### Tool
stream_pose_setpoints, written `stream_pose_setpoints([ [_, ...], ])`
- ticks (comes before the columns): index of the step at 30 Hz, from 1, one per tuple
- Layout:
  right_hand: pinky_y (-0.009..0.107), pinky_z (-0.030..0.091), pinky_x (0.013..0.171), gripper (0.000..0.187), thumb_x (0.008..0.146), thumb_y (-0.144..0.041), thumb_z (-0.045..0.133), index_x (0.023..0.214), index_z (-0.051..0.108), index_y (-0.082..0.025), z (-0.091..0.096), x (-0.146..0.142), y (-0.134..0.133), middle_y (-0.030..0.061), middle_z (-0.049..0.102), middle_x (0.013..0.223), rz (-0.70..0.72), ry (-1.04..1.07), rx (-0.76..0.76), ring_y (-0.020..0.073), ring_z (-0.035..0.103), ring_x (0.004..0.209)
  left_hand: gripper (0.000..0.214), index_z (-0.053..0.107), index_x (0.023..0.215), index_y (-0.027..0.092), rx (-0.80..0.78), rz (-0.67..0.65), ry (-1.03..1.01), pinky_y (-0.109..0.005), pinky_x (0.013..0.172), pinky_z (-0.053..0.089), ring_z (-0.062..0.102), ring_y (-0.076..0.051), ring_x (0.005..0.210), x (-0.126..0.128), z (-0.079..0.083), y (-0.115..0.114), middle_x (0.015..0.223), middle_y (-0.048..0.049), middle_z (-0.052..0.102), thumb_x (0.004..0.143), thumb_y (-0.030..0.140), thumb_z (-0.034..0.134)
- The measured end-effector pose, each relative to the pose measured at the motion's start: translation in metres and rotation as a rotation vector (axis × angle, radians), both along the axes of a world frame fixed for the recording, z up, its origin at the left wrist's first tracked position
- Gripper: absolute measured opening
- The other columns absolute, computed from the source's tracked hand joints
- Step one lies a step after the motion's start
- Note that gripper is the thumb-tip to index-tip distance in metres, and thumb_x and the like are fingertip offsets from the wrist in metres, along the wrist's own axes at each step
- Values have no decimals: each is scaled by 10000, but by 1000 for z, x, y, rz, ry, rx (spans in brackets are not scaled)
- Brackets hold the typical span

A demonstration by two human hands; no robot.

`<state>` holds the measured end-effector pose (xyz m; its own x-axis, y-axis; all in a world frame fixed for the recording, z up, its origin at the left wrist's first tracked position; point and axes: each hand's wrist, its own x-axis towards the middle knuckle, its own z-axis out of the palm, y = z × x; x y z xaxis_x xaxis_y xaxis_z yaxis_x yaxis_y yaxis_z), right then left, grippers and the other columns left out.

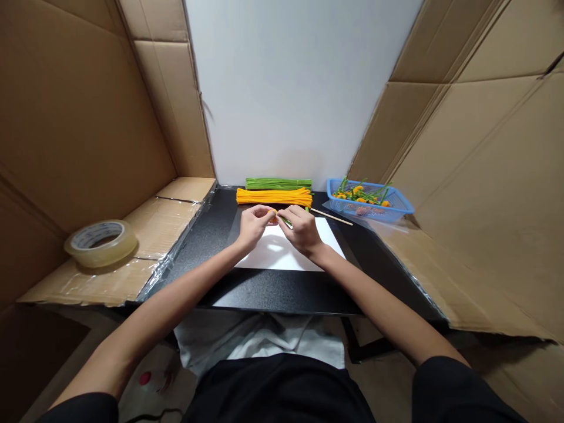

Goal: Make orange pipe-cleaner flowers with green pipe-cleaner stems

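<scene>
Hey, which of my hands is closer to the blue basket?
Right. Your right hand is to the left of the blue basket and a little nearer your body; your left hand is farther left, on the right hand's far side from it.

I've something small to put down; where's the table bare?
The black table is bare left of the white sheet, between left forearm and left cardboard; in front, between both forearms; and right, between right forearm and right cardboard. It's crowded at the back: orange bundle, green bundle, stick, blue basket. Left hand and right hand are over the sheet.
</scene>
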<state>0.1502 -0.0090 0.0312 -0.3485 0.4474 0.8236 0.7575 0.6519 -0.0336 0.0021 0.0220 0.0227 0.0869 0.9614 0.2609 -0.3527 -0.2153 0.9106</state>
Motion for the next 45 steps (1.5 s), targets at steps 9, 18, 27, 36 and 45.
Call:
stream_pose_setpoints([
  [9, 320, 526, 742, 148, 904, -330, 678, 861, 764, -219, 19, 4, -5, 55, 743, 855, 289, 352, -278, 189, 675, 785, 307, 655, 716, 128, -79, -384, -83, -179, 417, 384, 529, -83, 533, -21, 16, 8, 669, -3, 599, 727, 421, 744],
  [18, 304, 552, 690, 170, 851, -372, 732, 831, 762, -206, 11, -13, -12, 57, 747, 821, 318, 517, -398, 183, 695, 743, 638, 424, 464, 149, -144, -363, -267, -184, 417, 312, 403, -40, 427, -1, 17, -12, 522, 33, 419, 824, 611, 675],
  [27, 298, 565, 715, 165, 844, -352, 736, 818, 739, -189, 10, -17, -14, 52, 756, 816, 343, 491, -468, 183, 711, 746, 766, 355, 378, 147, -169, -342, -198, -194, 388, 215, 345, -33, 377, -6, 18, -7, 424, 26, 334, 848, 717, 556],
  [36, 271, 493, 641, 87, 847, -243, 697, 790, 723, -182, 19, -24, -23, 44, 757, 787, 272, 348, -470, 167, 670, 687, 782, 327, 378, 178, -154, -141, -88, -215, 382, 229, 323, -56, 373, -9, 14, 5, 390, 17, 294, 844, 793, 457],
  [45, 256, 454, 649, 195, 854, -349, 692, 917, 732, -169, 16, -22, -19, 26, 712, 757, 242, 501, -642, 144, 621, 681, 698, 477, 413, 181, 81, -47, 92, -239, 415, 275, 378, -65, 377, -15, 10, 10, 405, 13, 418, 800, 753, 577],
])
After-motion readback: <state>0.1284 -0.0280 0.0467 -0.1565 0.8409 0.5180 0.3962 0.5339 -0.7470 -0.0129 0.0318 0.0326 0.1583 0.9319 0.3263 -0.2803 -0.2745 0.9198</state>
